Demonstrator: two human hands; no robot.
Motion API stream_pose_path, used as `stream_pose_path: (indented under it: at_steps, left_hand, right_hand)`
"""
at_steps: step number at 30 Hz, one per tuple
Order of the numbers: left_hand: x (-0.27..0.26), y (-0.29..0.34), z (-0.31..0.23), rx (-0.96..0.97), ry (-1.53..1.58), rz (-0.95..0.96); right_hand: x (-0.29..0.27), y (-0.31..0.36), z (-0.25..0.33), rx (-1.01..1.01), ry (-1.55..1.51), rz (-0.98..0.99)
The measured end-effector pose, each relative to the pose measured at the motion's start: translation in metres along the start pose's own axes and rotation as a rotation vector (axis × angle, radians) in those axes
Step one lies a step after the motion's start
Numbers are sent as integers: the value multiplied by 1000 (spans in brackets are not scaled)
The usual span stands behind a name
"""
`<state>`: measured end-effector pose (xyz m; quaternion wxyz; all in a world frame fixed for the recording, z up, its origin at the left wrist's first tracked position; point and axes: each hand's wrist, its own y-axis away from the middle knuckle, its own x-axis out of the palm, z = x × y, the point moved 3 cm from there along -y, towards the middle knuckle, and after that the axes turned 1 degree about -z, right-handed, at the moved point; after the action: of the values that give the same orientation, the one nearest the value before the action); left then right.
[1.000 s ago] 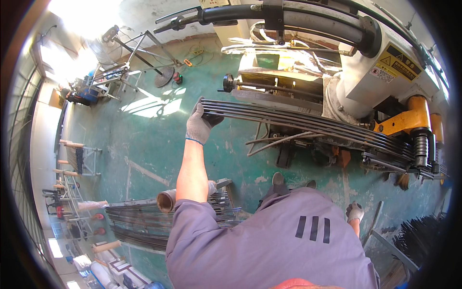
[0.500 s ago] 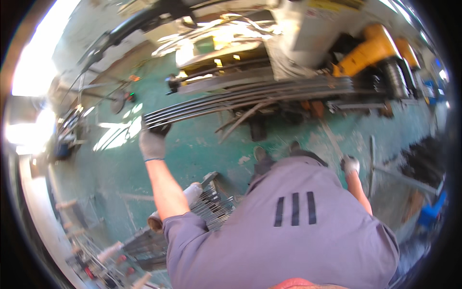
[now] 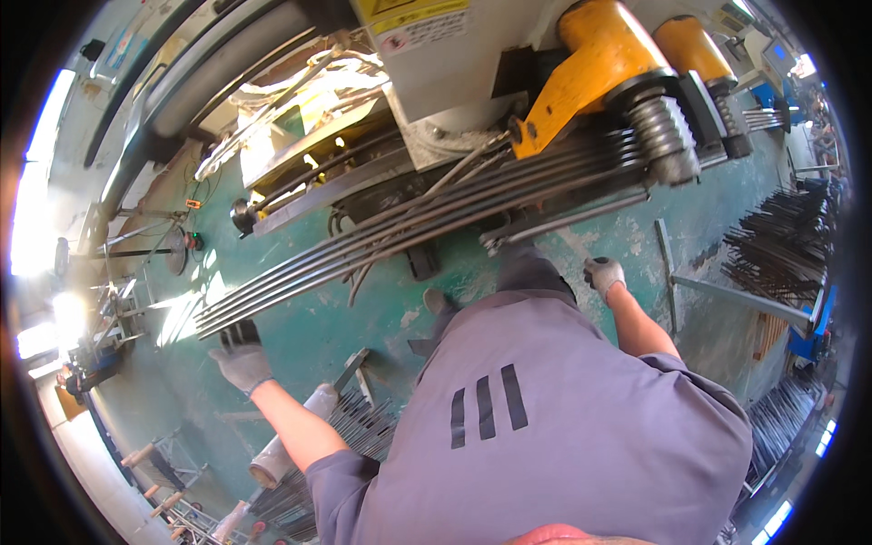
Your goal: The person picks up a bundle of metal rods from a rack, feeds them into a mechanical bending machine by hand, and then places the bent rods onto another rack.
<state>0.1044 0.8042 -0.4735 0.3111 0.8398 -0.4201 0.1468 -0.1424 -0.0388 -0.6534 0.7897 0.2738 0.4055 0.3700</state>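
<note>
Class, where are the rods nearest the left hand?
In the head view, the rods slant from just above the left hand, at left, to below the orange bracket, upper right.

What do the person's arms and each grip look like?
The left grip and right grip wear pale grey gloves, dark at the fingers. Short greyish-purple sleeves leave the forearms bare.

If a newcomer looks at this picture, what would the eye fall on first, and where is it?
Probably the long dark rods, slanting from the upper right down toward the gloved left hand. The bright orange arm of the machine stands out at upper right, and the purple-grey shirt fills the lower centre.
</note>
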Motion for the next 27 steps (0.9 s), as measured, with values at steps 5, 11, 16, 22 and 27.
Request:
stream_pose_path:
  at_steps: [5, 11, 16, 22, 27]
  left_hand:
    - [81, 105, 184, -54, -372, -31]
    - [201, 199, 344, 334, -1619, 835]
    - [247, 220, 348, -476, -90, 346]
    - [263, 221, 310, -372, -189, 427]
    - [227, 229, 324, -470, -48, 517]
  right_hand:
    - [-34, -81, 21, -19, 302, 105]
    - [-72, -144, 60, -81, 593, 149]
    - [-94, -154, 67, -114, 415, 102]
    - [-107, -81, 20, -146, 235, 1]
    - [-122, -16, -16, -137, 376, -90]
